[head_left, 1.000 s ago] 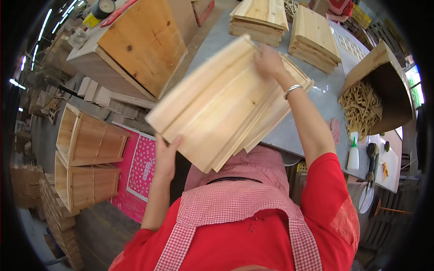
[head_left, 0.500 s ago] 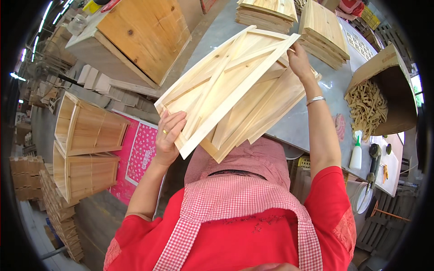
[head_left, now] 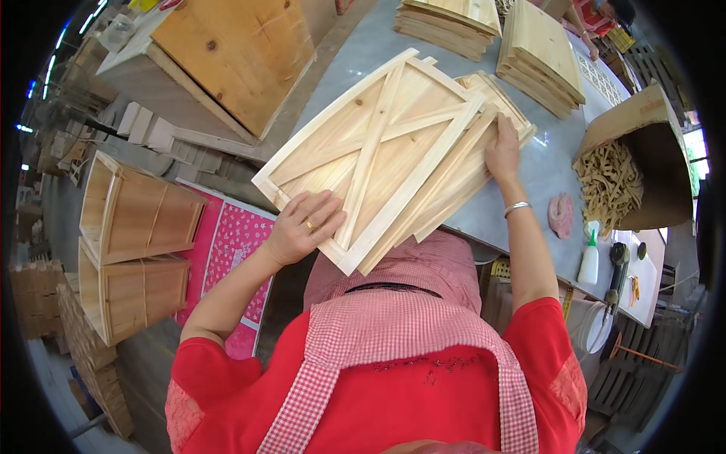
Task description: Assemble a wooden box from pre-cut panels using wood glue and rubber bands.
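Note:
A wooden panel [head_left: 393, 144] with a raised frame and crossed slats lies tilted on top of a fanned stack of similar panels [head_left: 454, 185]. The stack rests at the near edge of the grey table [head_left: 333, 98]. My left hand [head_left: 302, 227], wearing a ring, lies over the top panel's near left corner with its fingers spread. My right hand [head_left: 503, 151], with a bracelet at the wrist, rests against the right side of the lower panels. Its fingers are stretched out on the wood, and their tips are partly hidden.
Behind are stacks of plain boards [head_left: 541, 57]. At right are a carton of tan strips [head_left: 635, 174], a glue bottle [head_left: 590, 261], a pink cloth [head_left: 560, 216] and a dark power tool [head_left: 618, 272]. Two wooden planter boxes [head_left: 147, 219] stand at left. Another person [head_left: 590, 19] works far right.
The top panel has come down onto the stack. My right hand has let go of its far corner and moved down to the lower panels; my left hand has spread over its corner.

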Demonstrator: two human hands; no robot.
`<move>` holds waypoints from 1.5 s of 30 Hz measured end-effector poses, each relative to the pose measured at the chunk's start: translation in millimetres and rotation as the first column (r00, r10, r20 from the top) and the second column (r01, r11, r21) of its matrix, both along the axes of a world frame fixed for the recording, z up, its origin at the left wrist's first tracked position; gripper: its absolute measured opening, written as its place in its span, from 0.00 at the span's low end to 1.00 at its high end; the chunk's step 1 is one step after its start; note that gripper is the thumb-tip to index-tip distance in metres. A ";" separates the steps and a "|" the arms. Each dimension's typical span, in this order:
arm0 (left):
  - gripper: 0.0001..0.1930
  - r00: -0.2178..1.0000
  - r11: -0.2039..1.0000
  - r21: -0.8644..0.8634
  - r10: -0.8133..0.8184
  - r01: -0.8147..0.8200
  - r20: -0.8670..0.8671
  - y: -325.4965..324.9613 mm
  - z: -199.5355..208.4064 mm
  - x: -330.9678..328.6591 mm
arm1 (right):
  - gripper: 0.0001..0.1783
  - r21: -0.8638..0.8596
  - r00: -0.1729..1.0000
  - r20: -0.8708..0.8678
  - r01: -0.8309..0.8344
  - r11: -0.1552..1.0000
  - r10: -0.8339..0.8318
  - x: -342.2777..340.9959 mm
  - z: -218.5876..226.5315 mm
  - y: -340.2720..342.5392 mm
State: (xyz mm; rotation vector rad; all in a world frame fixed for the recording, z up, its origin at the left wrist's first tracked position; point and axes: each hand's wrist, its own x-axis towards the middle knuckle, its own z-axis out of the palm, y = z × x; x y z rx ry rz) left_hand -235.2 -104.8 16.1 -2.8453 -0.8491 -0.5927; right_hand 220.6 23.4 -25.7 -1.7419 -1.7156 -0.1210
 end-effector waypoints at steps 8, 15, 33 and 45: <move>0.25 0.843 0.974 -0.216 0.169 -0.064 0.510 11.4 69.1 19.2 | 0.27 -0.004 1.000 -0.006 -0.003 1.000 0.003 -2.4 -0.2 -4.3; 0.27 0.000 0.622 -0.703 0.749 0.345 0.662 60.3 127.5 8.7 | 0.26 0.012 0.999 0.034 0.003 1.000 -0.003 0.2 -6.7 -11.8; 0.33 -0.036 0.244 -0.732 0.957 0.637 0.288 28.2 -23.0 35.7 | 0.20 0.048 0.999 -0.005 0.046 0.998 -0.046 4.0 36.2 11.2; 0.32 -0.069 0.190 -0.777 0.980 0.600 0.186 -26.0 -10.0 -0.6 | 0.23 0.187 0.998 -0.029 -0.043 0.981 0.050 -63.2 71.5 0.1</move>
